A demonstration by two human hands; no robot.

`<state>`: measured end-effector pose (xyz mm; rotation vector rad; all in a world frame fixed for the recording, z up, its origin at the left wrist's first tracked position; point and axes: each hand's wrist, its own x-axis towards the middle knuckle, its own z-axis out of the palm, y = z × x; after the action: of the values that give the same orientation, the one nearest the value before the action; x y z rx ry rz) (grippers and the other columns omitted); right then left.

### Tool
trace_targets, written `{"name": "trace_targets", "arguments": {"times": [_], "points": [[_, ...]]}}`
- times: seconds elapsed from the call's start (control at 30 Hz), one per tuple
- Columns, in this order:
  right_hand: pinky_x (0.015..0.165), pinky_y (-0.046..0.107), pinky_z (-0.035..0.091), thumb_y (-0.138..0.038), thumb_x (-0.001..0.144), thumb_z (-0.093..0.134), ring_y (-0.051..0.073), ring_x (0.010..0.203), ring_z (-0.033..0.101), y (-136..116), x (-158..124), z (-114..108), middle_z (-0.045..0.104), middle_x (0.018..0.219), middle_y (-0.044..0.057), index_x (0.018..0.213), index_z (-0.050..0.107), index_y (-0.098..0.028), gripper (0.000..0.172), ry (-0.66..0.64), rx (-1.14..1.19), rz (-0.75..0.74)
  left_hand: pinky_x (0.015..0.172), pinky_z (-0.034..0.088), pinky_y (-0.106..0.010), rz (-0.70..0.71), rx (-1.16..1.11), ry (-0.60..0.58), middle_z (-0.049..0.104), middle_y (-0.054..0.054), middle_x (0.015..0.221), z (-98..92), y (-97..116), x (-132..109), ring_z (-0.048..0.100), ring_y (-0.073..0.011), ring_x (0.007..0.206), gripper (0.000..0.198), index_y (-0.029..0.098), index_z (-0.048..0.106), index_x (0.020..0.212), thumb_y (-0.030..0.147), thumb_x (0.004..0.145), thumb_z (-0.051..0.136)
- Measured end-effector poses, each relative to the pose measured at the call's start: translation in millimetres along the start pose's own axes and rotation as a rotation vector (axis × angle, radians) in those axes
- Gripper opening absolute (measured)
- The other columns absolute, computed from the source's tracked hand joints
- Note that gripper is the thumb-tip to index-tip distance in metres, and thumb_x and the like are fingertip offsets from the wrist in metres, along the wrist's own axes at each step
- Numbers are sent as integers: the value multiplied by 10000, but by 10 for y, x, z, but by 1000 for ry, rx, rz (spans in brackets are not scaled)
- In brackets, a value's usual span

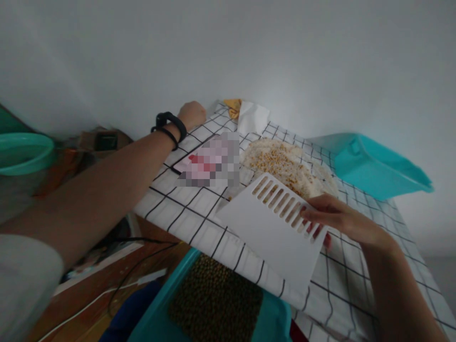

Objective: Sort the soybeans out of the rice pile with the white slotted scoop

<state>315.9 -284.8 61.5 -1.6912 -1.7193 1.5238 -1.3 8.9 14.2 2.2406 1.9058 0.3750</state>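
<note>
Sticking out left of the right hand (340, 222), a flat white plastic plate (272, 232) is pinched by its slotted edge, beside the pale, yellow-grained heap (276, 159); left hand (192, 115) looks kinda curled, hold can't be told.

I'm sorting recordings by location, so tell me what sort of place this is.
Probably a room in a home: a checked cloth covers the table beside a plain wall, and a green basin sits off to the left.
</note>
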Motion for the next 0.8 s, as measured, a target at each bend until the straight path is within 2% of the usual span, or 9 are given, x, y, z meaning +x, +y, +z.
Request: {"name": "trace_targets", "arguments": {"times": [0.07,0.2,0.37,0.47,0.6,0.7,0.8], "points": [[348,163,488,-534,789,804,124,468,645,46,9,-80,661,612,13,732,754,-140,402,57,3,-3,1031,457,-348,-8,21,-10,718,-281,1269,-5,5,8,632,-326,1255,516,-84,693,1263,121,865,437],[329,149,421,-515,785,798,83,406,543,158,12,-249,601,537,-8,672,737,-140,397,194,4,-39,966,476,-350,-8,59,-38,706,-303,1283,-24,9,29,665,-336,1190,523,-74,707,1246,130,847,436],[300,146,327,-446,727,810,68,379,495,258,-28,-405,603,521,-5,608,711,-157,328,484,58,-111,904,481,-352,2,84,-48,710,-307,1270,-55,2,25,672,-349,1161,544,-63,707,1250,154,836,428],[299,158,341,-432,682,838,83,386,528,267,-46,-437,648,544,9,616,731,-169,292,614,148,-137,898,485,-337,-5,93,-42,732,-280,1229,-44,-2,26,678,-334,1139,547,-44,715,1252,140,820,434],[340,174,420,-403,641,860,108,401,588,222,-62,-410,685,533,14,608,738,-200,240,724,260,-194,949,481,-317,-20,94,-33,746,-247,1199,-10,-7,45,671,-307,1155,524,-26,723,1246,133,837,438],[324,190,432,-430,626,871,124,368,592,136,-91,-314,679,497,12,581,730,-218,258,704,283,-205,987,470,-317,-21,78,-31,721,-270,1258,0,-15,53,654,-301,1186,529,-50,696,1276,131,849,442],[310,190,436,-474,654,882,123,348,578,11,-119,-122,659,479,8,566,721,-213,319,459,258,-203,1026,447,-328,-4,52,-27,693,-303,1299,2,-30,47,624,-310,1227,530,-89,678,1277,144,863,445]]}}
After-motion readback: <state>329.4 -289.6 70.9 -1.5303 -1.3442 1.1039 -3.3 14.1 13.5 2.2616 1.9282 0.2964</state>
